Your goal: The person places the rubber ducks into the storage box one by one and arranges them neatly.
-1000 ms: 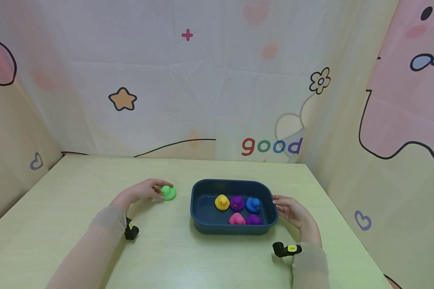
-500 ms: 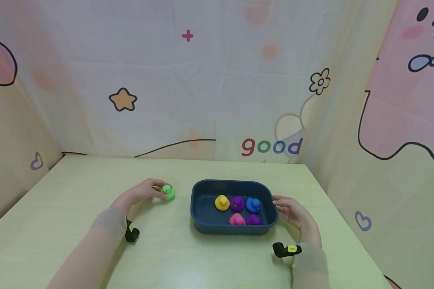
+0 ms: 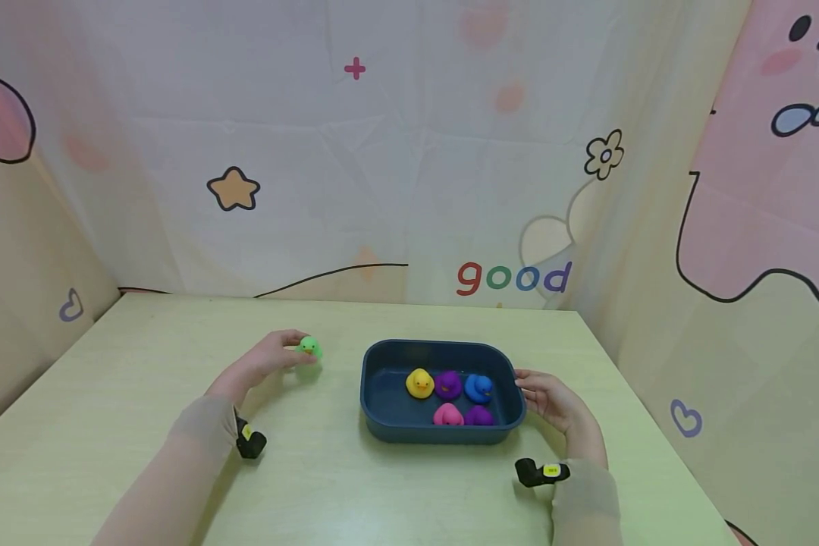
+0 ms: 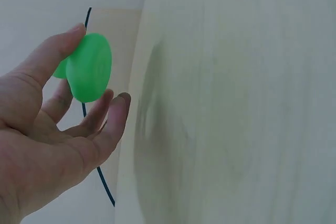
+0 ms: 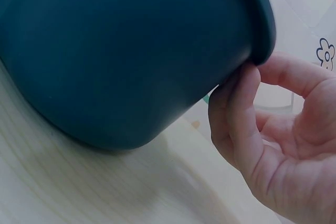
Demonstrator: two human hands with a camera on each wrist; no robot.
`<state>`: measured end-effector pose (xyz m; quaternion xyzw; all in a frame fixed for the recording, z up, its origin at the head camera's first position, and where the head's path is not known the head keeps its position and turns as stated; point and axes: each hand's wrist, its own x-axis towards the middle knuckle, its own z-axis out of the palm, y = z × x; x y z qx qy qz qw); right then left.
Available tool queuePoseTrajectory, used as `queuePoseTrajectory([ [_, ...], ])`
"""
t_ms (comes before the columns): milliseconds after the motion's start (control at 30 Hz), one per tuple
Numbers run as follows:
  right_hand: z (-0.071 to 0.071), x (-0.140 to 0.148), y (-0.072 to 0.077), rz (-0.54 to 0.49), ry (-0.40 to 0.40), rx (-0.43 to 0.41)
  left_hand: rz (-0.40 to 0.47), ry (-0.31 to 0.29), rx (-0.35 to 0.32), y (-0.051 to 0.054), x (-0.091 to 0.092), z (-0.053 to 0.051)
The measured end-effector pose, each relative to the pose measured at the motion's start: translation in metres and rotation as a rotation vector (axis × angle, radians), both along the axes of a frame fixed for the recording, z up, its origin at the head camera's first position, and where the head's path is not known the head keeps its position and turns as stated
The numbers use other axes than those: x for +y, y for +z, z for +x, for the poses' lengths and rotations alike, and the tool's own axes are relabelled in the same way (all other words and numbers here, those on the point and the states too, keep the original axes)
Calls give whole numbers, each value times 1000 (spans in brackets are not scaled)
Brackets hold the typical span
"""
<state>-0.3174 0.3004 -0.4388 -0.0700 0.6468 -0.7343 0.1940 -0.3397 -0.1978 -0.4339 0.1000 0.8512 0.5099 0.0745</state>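
A green rubber duck (image 3: 309,346) is pinched between the thumb and fingers of my left hand (image 3: 269,356), raised off the table left of the dark blue tub (image 3: 442,434). In the left wrist view the thumb presses one side of the green duck, whose flat base shows. My right hand (image 3: 556,400) holds the tub's right rim, and curled fingers (image 5: 244,103) meet the rim's underside in the right wrist view. Inside the tub sit a yellow duck (image 3: 419,384), a blue duck (image 3: 478,388), a pink duck (image 3: 447,415) and two purple ducks (image 3: 447,385).
The pale wooden table (image 3: 355,493) carries the tub right of its middle. A printed curtain (image 3: 409,189) stands behind the table and along both sides. Each wrist wears a small black camera (image 3: 249,440) on a strap.
My left hand has lifted the green duck from the table, moving it slightly up and left and turning its face toward the head camera. The right hand and the tub have stayed in place.
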Motion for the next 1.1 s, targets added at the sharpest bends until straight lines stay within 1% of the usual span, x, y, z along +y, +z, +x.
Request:
queuePoseTrajectory([
  [67,0,0,0,6,1,2,37,20,-16,2,1,1],
  [233,1,0,1,-2,5,4,168,76,-82,5,5,5],
  [333,2,0,1,-15,12,3,223,93,-95,5,6,6],
  [500,2,0,2,-22,17,3,236,110,-88,6,10,10],
  [667,2,0,2,-20,18,2,235,111,-71,9,16,13],
  [900,3,-1,4,-21,14,-3,261,104,-78,19,26,17],
  [1033,4,-2,5,-18,13,-8,271,101,-82,25,33,17],
  [1100,4,-2,6,-17,12,-8,282,90,-83,28,37,18],
])
